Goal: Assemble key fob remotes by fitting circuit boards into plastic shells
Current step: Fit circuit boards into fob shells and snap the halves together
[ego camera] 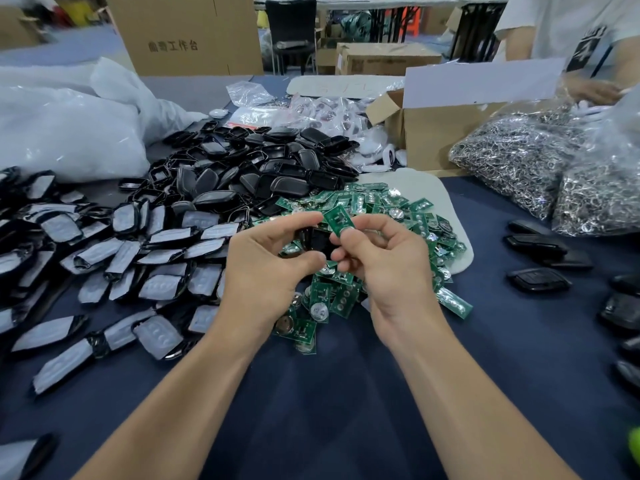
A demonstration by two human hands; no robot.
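The left hand (266,268) grips a small black plastic key fob shell (320,242), thumb curled under its near edge and fingers curled over the far edge, with the hollow side facing up. The right hand (384,268) pinches a small green rectangular circuit board (337,220) between thumb and forefinger. The board is tilted, and its lower end touches the shell's right rim; whether it is seated inside the shell cannot be told. Both hands are raised above the dark blue cloth-covered counter (329,410), directly over a loose heap of green circuit boards with round silver coin cells (398,216), which partly lies on a white foam mat (446,202).

Behind the heap of boards sits a mound of empty black plastic shells (263,168). To the left, many black shell halves covered with pale grey film (138,244) are spread across the counter. Along the right edge lie several closed black key fobs (538,278), well apart from the boards. Farther right, clear plastic bags full of shiny metal rings (512,157) lean against an open brown cardboard box (433,133). A bulky white plastic sack (69,133) occupies the far left of the counter, and a tall brown cardboard carton with printed characters (187,32) stands behind it. At the upper right, another person in a white shirt (571,26) stands near the bags.
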